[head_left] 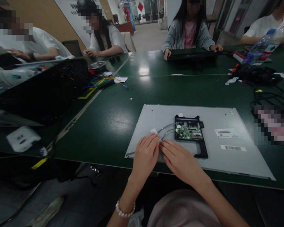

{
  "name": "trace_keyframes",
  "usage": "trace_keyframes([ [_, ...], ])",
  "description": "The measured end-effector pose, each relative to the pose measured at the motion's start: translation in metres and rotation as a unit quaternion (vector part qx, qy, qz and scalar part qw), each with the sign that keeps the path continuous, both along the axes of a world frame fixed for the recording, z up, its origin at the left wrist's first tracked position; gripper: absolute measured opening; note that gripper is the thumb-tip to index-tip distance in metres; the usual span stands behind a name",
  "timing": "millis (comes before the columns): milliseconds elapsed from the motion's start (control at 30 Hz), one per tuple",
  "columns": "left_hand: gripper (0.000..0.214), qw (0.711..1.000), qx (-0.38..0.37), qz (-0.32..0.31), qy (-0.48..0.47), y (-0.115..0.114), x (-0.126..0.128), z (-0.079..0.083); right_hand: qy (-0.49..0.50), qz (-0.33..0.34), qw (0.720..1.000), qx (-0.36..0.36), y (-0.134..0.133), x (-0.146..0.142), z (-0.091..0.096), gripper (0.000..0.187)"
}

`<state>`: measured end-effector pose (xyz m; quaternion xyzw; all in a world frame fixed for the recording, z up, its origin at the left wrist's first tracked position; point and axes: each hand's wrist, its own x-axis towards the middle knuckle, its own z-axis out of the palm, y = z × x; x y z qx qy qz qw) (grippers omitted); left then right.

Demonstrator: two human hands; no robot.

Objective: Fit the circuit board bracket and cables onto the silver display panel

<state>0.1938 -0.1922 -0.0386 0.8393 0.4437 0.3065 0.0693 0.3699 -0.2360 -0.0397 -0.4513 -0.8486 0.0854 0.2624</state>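
Observation:
A flat grey display panel [217,118] lies back side up at the table's near edge. On it sits a black plastic bracket [204,149] that carries a green circuit board [190,132]. Grey cables [167,126] curve leftward from the board. My left hand [146,149] and my right hand [178,156] meet at the cables' left end, over the panel's lower left part. Both have their fingers closed around the cable there. The fingers hide the cable's end. A small white piece [153,130] shows just above my left fingertips.
To the left stand a large black screen [44,91] and a white plastic part [23,138]. Loose wires and a screwdriver [124,85] lie beyond. Black cables [255,74], bottles [260,47] and a blurred item are at right. Several people sit around the green table [118,123].

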Motion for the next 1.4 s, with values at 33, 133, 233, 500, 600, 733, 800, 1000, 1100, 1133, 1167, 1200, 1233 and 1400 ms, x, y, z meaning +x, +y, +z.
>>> trace_keyframes([
  [33,0.037,1.000,-0.002,0.009,0.001,0.000,0.001,-0.004,-0.004,-0.001,1.000,-0.001,0.000,0.000,0.000,0.042],
  [133,0.036,0.999,-0.013,0.031,0.010,0.002,0.002,-0.010,-0.015,-0.002,1.000,-0.006,0.000,0.001,0.001,0.041],
  [233,0.036,0.999,-0.023,0.043,0.022,0.001,0.005,-0.010,-0.021,-0.004,1.000,-0.013,0.000,0.002,0.002,0.042],
  [500,0.029,0.991,-0.041,0.094,0.090,-0.001,0.017,0.005,-0.048,-0.032,0.995,-0.079,-0.018,-0.002,0.008,0.060],
  [600,0.031,0.987,-0.057,0.110,0.107,-0.002,0.021,0.009,-0.064,-0.047,0.993,-0.089,-0.030,-0.004,0.010,0.066],
  [733,0.035,0.981,-0.077,0.129,0.123,-0.005,0.025,0.012,-0.085,-0.048,0.991,-0.096,-0.035,-0.003,0.015,0.063],
  [800,0.037,0.979,-0.083,0.136,0.127,-0.006,0.026,0.013,-0.094,-0.043,0.989,-0.103,-0.035,-0.002,0.017,0.061],
  [1000,0.041,0.980,-0.079,0.148,0.111,-0.007,0.031,0.010,-0.092,-0.024,0.987,-0.127,-0.038,0.007,0.025,0.055],
  [1100,0.037,0.982,-0.061,0.155,0.092,-0.007,0.035,0.010,-0.060,-0.010,0.988,-0.140,-0.047,0.027,0.032,0.055],
  [1133,0.033,0.983,-0.057,0.154,0.084,-0.007,0.036,0.010,-0.040,-0.012,0.989,-0.141,-0.051,0.037,0.034,0.056],
  [1167,0.029,0.984,-0.054,0.153,0.074,-0.007,0.036,0.010,-0.019,-0.025,0.988,-0.151,-0.055,0.049,0.035,0.057],
  [1200,0.025,0.985,-0.052,0.151,0.063,-0.007,0.037,0.010,0.017,-0.051,0.987,-0.149,-0.058,0.062,0.036,0.057],
  [1233,0.022,0.986,-0.050,0.150,0.052,-0.006,0.037,0.010,0.055,-0.090,0.983,-0.153,-0.060,0.076,0.037,0.057],
  [1400,0.015,0.988,-0.026,0.150,-0.018,-0.007,0.035,0.009,0.254,-0.340,0.895,-0.140,-0.062,0.150,0.028,0.054],
])
